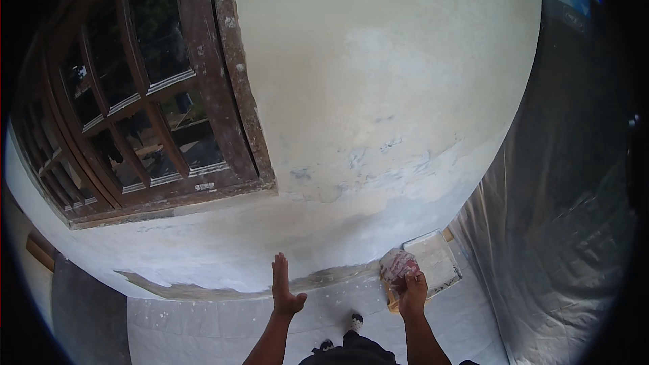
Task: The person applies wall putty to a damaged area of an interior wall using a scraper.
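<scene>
Crumpled red-and-white wad (396,265): cloth-like, matt, creased. Off-white wall (405,81): matt, patchy, rougher along the base. Brown multi-paned window frame (223,111): wood, scuffed, paint-flecked. Dark rectangular window panes (159,23): glossy glass. Grey hanging sheet (554,182): thin plastic, wrinkled, shiny.

Over my remote feed I see a bare left hand (286,299) and a bare right hand (412,290), the forearms (270,339) uncovered too. Lower down I make out dark clothing (362,355) and dark shoes (357,324) with pale patches, too small for me to detail.
</scene>
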### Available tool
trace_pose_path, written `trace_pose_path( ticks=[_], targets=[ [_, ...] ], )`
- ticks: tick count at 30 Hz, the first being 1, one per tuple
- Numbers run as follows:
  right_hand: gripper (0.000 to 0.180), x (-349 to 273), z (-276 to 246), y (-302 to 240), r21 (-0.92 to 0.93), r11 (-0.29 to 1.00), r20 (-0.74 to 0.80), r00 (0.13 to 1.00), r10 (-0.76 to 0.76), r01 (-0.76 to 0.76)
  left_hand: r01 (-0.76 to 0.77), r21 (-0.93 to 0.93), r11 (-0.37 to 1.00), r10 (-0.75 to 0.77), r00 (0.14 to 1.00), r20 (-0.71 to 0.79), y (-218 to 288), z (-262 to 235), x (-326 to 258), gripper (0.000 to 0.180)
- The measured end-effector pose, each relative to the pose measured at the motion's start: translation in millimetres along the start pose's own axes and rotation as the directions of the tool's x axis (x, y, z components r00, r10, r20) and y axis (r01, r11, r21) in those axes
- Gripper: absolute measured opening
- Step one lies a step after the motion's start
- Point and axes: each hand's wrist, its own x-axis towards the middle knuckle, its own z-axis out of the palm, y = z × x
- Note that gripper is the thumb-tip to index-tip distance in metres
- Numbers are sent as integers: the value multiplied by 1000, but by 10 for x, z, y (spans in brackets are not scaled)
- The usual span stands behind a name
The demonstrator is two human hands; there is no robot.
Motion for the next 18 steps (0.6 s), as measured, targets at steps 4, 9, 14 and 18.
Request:
trace_pose_path(
  ticks=[4,9,14,18],
  targets=[
    [29,-342,-306,-5,46,980,10,982,191,-191,189,-95,977,-176,976,129,309,169,-714,102],
    [31,-203,-422,-220,122,964,34,971,236,-238,144,-197,970,-98,969,225,701,592,-672,99],
    [31,177,-659,-634,147,975,89,984,157,-168,53,-218,975,-12,982,187,1110,1181,-251,101],
    [30,532,-1191,-923,154,972,52,984,173,-179,71,-211,975,-30,982,188,1280,1837,-240,99]
  ],
)
